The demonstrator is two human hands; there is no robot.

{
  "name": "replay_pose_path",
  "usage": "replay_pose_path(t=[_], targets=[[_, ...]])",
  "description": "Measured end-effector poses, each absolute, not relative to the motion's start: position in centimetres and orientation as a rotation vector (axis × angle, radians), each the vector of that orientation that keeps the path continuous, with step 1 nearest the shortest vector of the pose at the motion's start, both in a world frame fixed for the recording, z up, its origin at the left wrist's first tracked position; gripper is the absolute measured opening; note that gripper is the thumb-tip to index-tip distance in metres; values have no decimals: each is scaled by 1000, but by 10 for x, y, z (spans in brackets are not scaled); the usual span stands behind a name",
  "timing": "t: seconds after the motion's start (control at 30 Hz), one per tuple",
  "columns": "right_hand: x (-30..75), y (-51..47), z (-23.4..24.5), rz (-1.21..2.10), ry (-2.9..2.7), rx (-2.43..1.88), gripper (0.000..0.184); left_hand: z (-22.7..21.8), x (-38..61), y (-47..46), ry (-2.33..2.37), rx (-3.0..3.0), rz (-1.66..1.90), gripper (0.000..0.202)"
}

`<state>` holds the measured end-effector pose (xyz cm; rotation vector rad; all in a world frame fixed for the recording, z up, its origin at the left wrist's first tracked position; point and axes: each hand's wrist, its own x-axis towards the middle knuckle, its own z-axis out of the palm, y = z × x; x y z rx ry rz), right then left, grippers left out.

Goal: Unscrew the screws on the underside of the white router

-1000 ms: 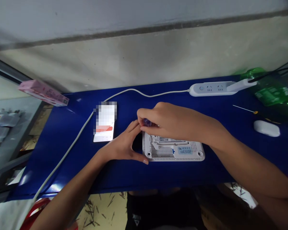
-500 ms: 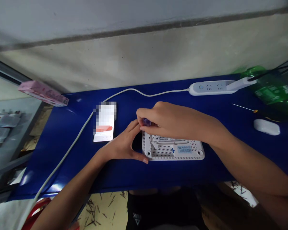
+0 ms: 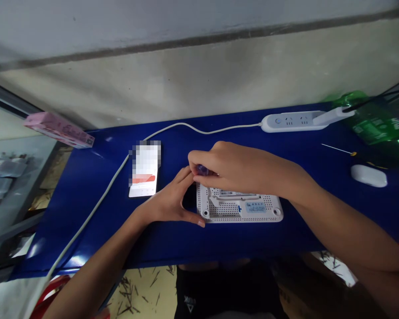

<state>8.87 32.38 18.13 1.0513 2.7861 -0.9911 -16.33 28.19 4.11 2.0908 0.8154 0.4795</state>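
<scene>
A white router (image 3: 224,212) lies on the blue table, its perforated underside with labels facing up. My left hand (image 3: 173,197) holds it by the left end, thumb at the near corner and fingers at the far corner. Above the far left corner, my right hand (image 3: 219,166) is closed around a screwdriver (image 3: 202,170) with a see-through purple handle. Its shaft and tip are hidden under the hand. My right wrist and forearm cover the router's far right part.
A lit phone (image 3: 144,170) lies left of my hands. Behind them a power strip (image 3: 294,122) trails a white cable. On the right are a thin yellow-ended tool (image 3: 339,149), a white case (image 3: 369,176) and a green bottle (image 3: 375,124). A pink box (image 3: 60,129) stands far left.
</scene>
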Motion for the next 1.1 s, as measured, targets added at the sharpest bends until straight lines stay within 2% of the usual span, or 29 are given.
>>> replay_pose_path(t=[0.33,0.57,0.7,0.83,0.97,1.1], targets=[[89,324,180,-1009,2798,1034,21,44,-163,282,811,2082,464,143],[91,323,178,-935,2857,999,21,43,-162,282,799,2059,491,136],[88,320,178,-742,2931,941,32,44,-161,283,823,2003,469,128],[86,316,182,-511,2984,907,22,44,-163,282,836,2015,468,131],[87,314,184,-431,3018,865,16,42,-164,282,830,2045,473,142],[86,311,185,-260,2928,903,14,41,-164,282,811,2049,480,137]])
